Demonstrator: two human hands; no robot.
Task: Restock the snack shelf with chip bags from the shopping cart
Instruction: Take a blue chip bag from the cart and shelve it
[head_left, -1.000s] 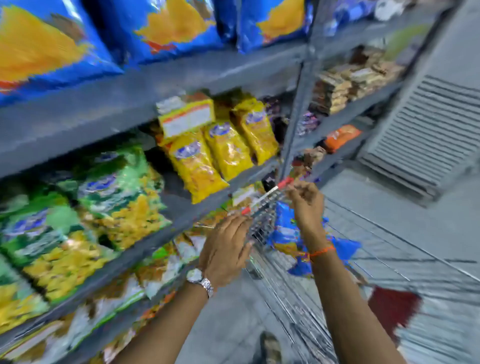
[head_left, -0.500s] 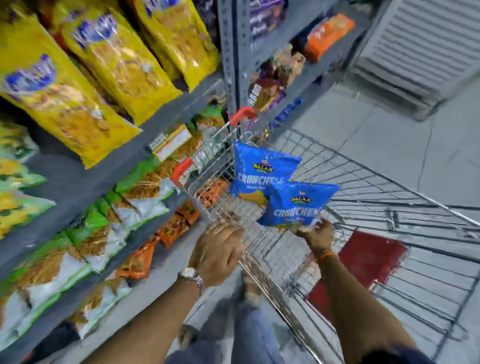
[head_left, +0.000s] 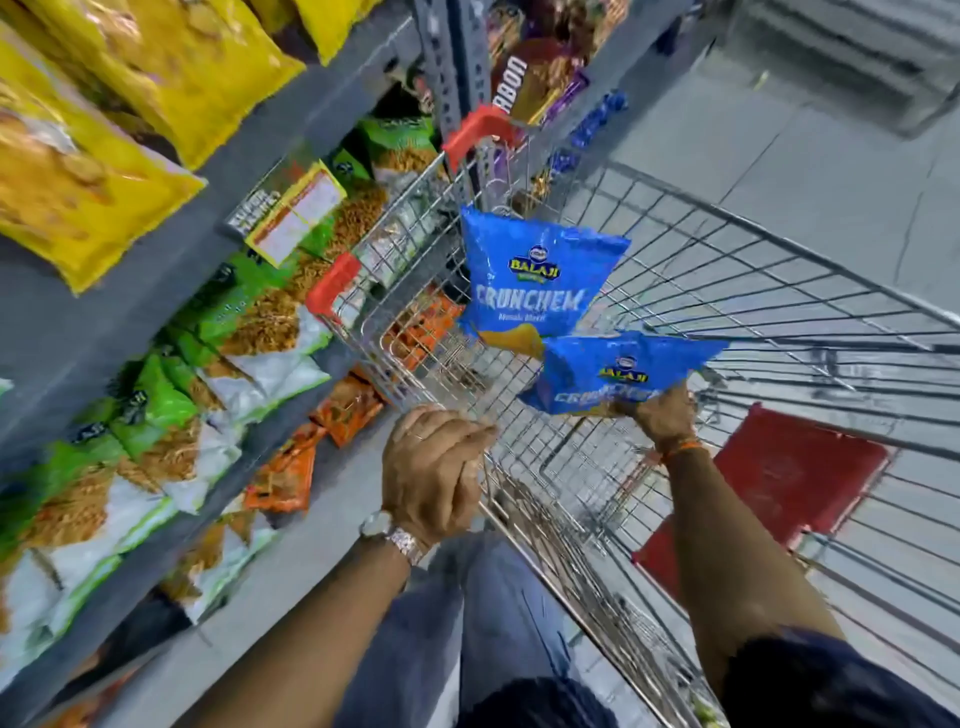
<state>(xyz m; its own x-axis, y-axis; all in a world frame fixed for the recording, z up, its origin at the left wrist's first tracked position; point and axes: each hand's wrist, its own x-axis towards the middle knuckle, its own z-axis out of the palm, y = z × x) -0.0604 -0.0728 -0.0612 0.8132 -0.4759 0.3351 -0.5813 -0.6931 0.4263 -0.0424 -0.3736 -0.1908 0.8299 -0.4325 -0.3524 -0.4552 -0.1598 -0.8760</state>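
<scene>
Two blue chip bags stay in the wire shopping cart (head_left: 779, 291). One blue chip bag (head_left: 535, 280) stands upright against the cart's child-seat end. My right hand (head_left: 662, 415) reaches into the cart and grips the lower blue chip bag (head_left: 618, 371) by its bottom edge, holding it tilted. My left hand (head_left: 439, 475), with a wristwatch, is closed around the cart's near wire rim. The snack shelf (head_left: 156, 280) runs along the left, packed with yellow, green and orange bags.
The cart handle (head_left: 483, 130) has red end caps beside the shelf upright. A red panel (head_left: 795, 467) lies under the cart's basket. Grey floor extends to the right, with a slatted shutter at the top right. My legs in jeans stand beside the cart.
The view swung down from the upper shelves to the cart. My right hand went from the cart handle into the basket and took hold of a blue chip bag. My left hand moved to the cart rim.
</scene>
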